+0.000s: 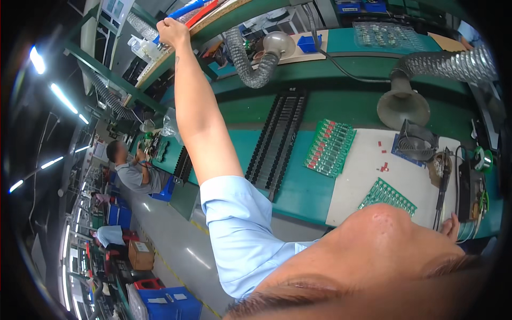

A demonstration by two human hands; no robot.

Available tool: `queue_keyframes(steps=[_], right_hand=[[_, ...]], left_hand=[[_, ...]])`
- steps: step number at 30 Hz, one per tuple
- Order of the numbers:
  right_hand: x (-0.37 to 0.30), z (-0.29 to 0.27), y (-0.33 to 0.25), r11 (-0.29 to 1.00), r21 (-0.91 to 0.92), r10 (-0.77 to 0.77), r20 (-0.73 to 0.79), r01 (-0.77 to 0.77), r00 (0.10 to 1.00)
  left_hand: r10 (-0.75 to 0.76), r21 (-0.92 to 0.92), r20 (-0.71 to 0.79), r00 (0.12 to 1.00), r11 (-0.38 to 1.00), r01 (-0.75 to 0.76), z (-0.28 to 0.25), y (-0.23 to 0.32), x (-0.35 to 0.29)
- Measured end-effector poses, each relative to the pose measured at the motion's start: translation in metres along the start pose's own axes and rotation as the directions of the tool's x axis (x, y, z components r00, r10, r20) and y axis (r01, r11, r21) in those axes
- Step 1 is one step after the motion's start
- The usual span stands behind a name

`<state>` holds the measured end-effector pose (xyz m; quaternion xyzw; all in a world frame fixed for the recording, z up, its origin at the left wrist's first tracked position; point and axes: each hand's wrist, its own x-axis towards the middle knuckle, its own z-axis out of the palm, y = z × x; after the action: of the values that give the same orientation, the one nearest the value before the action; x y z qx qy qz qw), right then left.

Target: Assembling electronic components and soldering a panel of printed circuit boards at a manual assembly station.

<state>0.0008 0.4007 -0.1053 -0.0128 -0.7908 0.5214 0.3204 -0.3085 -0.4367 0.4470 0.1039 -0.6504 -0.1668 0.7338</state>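
Note:
My left hand [173, 33] is raised at arm's length to the shelf [226, 16] at the upper left. Its fingers are curled closed beside a long blue object [186, 9]; what lies inside them is hidden. My right hand [452, 228] shows only partly at the bench's right edge, near a dark, slim soldering-iron-like tool [442, 186]; its grip is hidden. On the white mat [346, 181] lie a green circuit board panel [388, 196] and several small red parts [384, 167]. Another panel [330, 148] with red parts overlaps the mat's left side.
Long black slotted racks [277, 138] stand left of the boards. Fume funnels [404, 104] on silver hoses hang over the bench. A fan [418, 141], a black box [469, 186] and a wire spool [484, 160] crowd the right. A co-worker [133, 170] sits farther left.

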Motion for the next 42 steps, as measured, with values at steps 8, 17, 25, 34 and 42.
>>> queue_keyframes(steps=[8, 17, 25, 34, 42], right_hand=[[0.006, 0.007, -0.021, 0.995, -0.052, -0.085, 0.022, 0.086, 0.996], [0.024, 0.004, -0.056, 0.937, 0.347, 0.03, 0.014, -0.033, 0.999], [0.03, 0.076, -0.273, 0.748, 0.519, -0.599, 0.26, 0.413, 0.758], [-0.059, 0.017, -0.237, 0.932, 0.313, -0.362, 0.843, 0.185, 0.397], [-0.124, 0.092, -0.208, 0.952, 0.124, -0.118, 0.992, -0.279, 0.037]], left_hand=[[-0.281, -0.489, 0.035, 0.959, 0.832, 0.262, -0.064, 0.072, -0.034], [-0.475, -0.811, 0.101, 0.874, 0.47, 0.349, -0.23, 0.064, -0.1], [-0.387, -0.434, 0.742, 0.548, 0.346, 0.832, -0.432, 0.163, -0.327], [-0.28, 0.029, 0.96, 0.01, 0.134, 0.991, -0.495, 0.174, -0.49], [-0.832, -0.163, 0.55, -0.078, -0.198, 0.966, -0.525, 0.215, -0.52]])
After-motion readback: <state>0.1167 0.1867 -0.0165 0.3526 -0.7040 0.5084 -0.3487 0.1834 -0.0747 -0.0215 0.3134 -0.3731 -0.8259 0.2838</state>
